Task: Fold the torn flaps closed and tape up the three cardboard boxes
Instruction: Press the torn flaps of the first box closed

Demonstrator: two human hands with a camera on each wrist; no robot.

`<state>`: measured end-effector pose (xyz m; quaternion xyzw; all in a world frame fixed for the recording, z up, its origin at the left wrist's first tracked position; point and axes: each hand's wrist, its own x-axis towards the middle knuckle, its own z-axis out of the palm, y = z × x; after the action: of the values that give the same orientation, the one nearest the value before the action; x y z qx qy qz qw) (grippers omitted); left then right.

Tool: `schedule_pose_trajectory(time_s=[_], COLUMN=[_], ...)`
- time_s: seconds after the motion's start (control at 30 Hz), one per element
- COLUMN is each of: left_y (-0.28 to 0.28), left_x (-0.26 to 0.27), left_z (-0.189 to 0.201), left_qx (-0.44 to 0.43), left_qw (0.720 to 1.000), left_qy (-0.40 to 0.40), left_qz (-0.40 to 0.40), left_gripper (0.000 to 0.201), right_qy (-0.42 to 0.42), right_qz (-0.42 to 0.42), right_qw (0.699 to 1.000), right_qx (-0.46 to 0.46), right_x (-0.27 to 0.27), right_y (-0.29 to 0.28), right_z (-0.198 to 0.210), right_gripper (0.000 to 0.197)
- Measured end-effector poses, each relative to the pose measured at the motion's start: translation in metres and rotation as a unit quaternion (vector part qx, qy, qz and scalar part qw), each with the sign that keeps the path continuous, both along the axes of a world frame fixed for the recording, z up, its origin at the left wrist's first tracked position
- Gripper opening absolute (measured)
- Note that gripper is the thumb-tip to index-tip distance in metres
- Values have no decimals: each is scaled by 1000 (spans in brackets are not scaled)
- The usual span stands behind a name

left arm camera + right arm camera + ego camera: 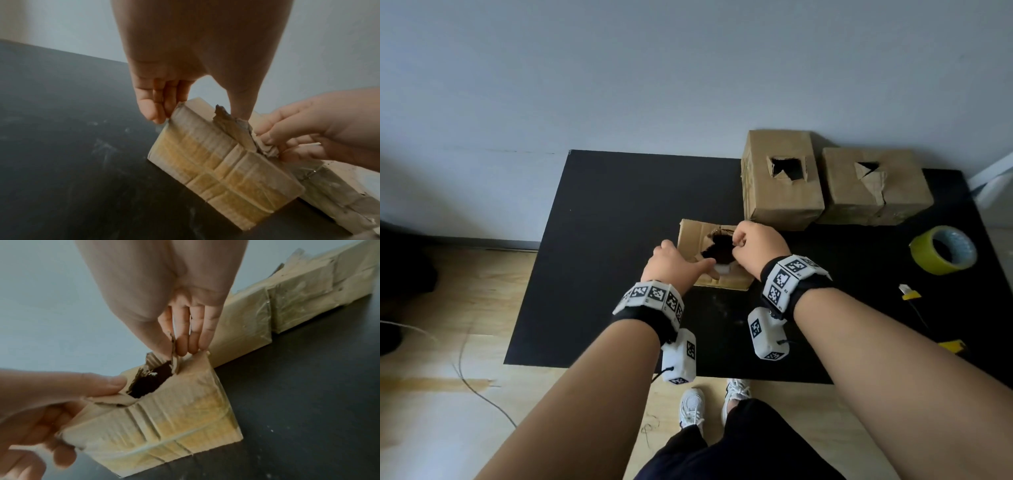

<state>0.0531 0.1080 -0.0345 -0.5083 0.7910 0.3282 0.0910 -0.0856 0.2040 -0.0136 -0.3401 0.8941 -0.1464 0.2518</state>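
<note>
The near cardboard box [726, 281] lies on the black mat [602, 240], and its top has a ragged dark hole [150, 382]. My left hand [678, 263] holds the box's left side, thumb lying on a bent torn flap [111, 400] and fingers down the side wall. At the hole's far right edge, my right hand [176, 347] pinches an upright torn flap [174, 356] between thumb and fingers. Two more boxes [780, 192] [873, 198] with torn holes in their tops stand at the back right. Old clear tape wraps the near box's front [226, 170].
A yellow tape roll [943, 250] sits on the mat at the right, with a yellow utility knife [909, 294] nearer to me. The wall stands right behind the boxes. A thin cable [469, 377] trails over the wooden floor at the left. My shoes [691, 407] are at the mat's front edge.
</note>
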Motion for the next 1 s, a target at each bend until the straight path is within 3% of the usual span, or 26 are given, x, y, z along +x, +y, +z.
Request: schedule_pose_trajectory(time_s=[0.17, 0.3, 0.4, 0.63, 0.73, 0.87, 1.0], left_y=[10, 8, 9, 5, 3, 5, 9], left_x=[6, 5, 4, 4, 6, 10, -3], left_z=[-5, -5, -6, -4, 2, 1, -7], left_qx=[23, 11, 5, 29, -1, -112, -134], left_qw=[999, 999, 996, 994, 993, 982, 978], left_qy=[17, 38, 83, 104, 114, 142, 92], left_qz=[22, 21, 23, 31, 28, -57, -133], left_gripper=[91, 89, 85, 70, 61, 61, 33], right_qy=[-17, -33, -49, 34, 38, -9, -26], right_qz=[-75, -103, -65, 85, 79, 34, 23], right_qw=[996, 992, 994, 995, 995, 996, 996], right_qx=[-44, -71, -80, -40, -52, -81, -81], right_x=[5, 8, 12, 21, 21, 17, 15], right_y=[17, 23, 25, 34, 33, 31, 32], right_z=[-10, -16, -17, -20, -20, -21, -23], right_gripper=[29, 26, 23, 36, 36, 33, 33])
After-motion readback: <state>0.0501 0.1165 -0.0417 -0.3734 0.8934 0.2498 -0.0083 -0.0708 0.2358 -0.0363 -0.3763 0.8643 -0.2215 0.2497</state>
